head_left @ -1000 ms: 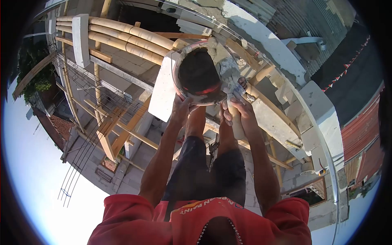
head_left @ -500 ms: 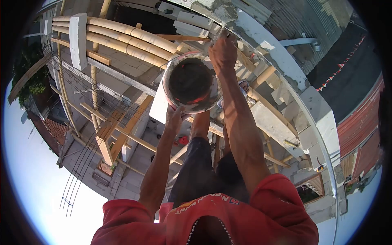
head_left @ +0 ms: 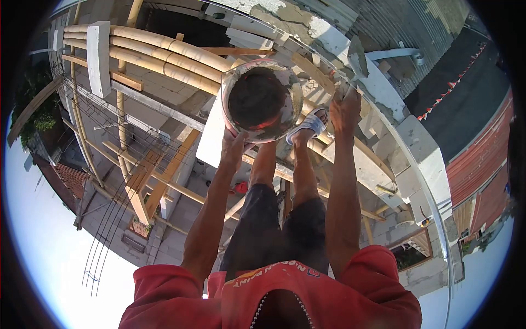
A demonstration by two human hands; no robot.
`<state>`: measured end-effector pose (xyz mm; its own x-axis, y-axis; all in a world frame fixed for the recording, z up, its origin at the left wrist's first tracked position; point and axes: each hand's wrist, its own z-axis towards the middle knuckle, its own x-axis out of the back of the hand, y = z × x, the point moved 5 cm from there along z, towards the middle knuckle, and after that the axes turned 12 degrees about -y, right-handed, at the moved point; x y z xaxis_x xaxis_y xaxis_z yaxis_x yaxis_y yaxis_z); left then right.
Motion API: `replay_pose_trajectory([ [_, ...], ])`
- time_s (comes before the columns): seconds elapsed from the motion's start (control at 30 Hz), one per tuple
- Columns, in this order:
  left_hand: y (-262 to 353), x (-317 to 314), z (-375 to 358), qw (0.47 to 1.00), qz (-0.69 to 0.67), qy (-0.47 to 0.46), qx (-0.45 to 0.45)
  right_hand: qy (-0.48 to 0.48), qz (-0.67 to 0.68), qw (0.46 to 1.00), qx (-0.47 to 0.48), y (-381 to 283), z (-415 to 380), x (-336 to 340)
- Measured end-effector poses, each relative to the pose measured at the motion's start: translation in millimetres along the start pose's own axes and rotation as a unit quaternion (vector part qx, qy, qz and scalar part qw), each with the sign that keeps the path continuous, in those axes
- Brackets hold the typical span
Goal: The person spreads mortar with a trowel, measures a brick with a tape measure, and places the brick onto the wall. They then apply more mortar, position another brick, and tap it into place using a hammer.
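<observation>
My left hand (head_left: pixel 234 149) is closed on the lower rim of a round bucket (head_left: pixel 296 104), its fingers partly hidden below it. Dark grey wet mortar (head_left: pixel 256 97) lies inside, and pale smears coat the bucket's inner wall. To the right of the bucket, my right hand (head_left: pixel 346 109) is wrapped round the handle of a trowel (head_left: pixel 358 57). The trowel's grey blade points away from me, overlapping the edge of the wall top (head_left: pixel 329 34), where patches of grey mortar are spread.
Bamboo poles (head_left: pixel 170 48) run across the upper left, past a white block (head_left: pixel 99 60). My sandalled foot (head_left: pixel 308 127) stands on the scaffold right of the bucket. Thin steel rods (head_left: pixel 104 236) stick out at lower left. A street with bunting (head_left: pixel 450 85) lies far below, beyond the wall.
My right hand has moved right and toward me with the trowel, from beyond the bucket to beside the wall. The bucket has shifted slightly right in view, still in my left hand.
</observation>
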<state>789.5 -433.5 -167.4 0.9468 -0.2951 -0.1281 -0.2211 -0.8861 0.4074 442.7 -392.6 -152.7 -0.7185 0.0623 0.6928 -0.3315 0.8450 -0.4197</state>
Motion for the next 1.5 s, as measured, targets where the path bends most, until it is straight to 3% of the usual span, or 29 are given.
replay_pose_trajectory([
  [0.03,4.1,-4.7,2.7,1.000,0.007,-0.002,-0.002,0.011,0.026,0.999,0.024,14.6,-16.4,4.4],
  [0.13,15.1,-21.9,1.6,1.000,0.020,-0.004,0.006,-0.056,0.169,0.983,-0.047,59.3,-79.7,8.7],
  [0.2,14.3,-28.3,5.2,1.000,0.022,-0.005,0.014,-0.167,0.225,0.957,-0.079,48.9,-119.1,26.3],
  [0.27,15.1,-37.4,2.5,0.998,0.063,0.009,0.003,-0.261,0.203,0.943,-0.043,37.6,-140.5,30.8],
  [0.3,14.5,-42.4,0.1,0.997,0.079,0.007,-0.007,-0.319,0.197,0.923,-0.082,30.2,-144.6,30.6],
  [0.4,1.6,-43.1,-1.3,0.985,0.171,0.011,-0.022,-0.384,0.091,0.919,-0.018,47.2,-128.2,-24.1],
  [0.5,0.7,-55.6,-8.6,0.964,0.262,0.026,-0.024,-0.349,-0.088,0.932,0.048,39.8,-112.5,-59.7],
  [0.6,3.0,-71.7,-13.5,0.956,0.293,0.004,-0.006,-0.432,0.071,0.897,0.055,24.7,-121.0,-72.1],
  [0.67,12.5,-86.0,-21.7,0.953,0.300,0.001,0.047,-0.404,0.139,0.893,0.139,17.1,-133.6,-57.3],
  [0.77,-14.5,-76.1,-8.0,0.980,0.194,-0.039,0.035,-0.501,0.370,0.781,-0.047,15.9,-140.5,-36.5],
  [0.87,-20.8,-78.6,-4.6,0.985,0.145,-0.081,0.053,-0.506,0.525,0.667,-0.155,28.1,-158.2,-20.4],
  [0.93,-14.3,-84.0,-4.2,0.991,0.104,-0.077,0.044,-0.508,0.611,0.585,-0.160,56.7,-170.0,-26.2],
  [1.03,-6.1,-85.2,-6.5,0.996,0.048,-0.071,0.028,-0.475,0.701,0.514,-0.138,63.7,-177.9,-12.2],
  [1.13,1.3,-83.0,-7.3,0.998,-0.004,-0.062,-0.005,-0.392,0.707,0.569,-0.151,54.9,-160.7,4.1],
  [1.23,-4.4,-62.7,-5.9,0.999,-0.023,-0.048,-0.013,-0.337,0.640,0.687,-0.071,45.5,-117.4,6.8],
  [1.3,-0.6,-52.6,-11.5,0.998,-0.024,-0.051,-0.009,-0.263,0.519,0.813,0.004,34.7,-78.5,2.0],
  [1.37,-0.4,-40.4,-11.8,0.999,-0.026,-0.038,-0.002,-0.143,0.289,0.938,0.125,18.4,-44.0,2.1],
  [1.47,-4.3,-19.1,-13.0,0.999,-0.028,-0.034,-0.003,0.019,0.071,0.979,0.192,-12.3,-7.1,-10.3],
  [1.5,-1.3,-17.3,-16.1,0.999,-0.019,-0.032,-0.006,0.002,0.050,0.986,0.159,-17.4,-2.9,-16.3],
])
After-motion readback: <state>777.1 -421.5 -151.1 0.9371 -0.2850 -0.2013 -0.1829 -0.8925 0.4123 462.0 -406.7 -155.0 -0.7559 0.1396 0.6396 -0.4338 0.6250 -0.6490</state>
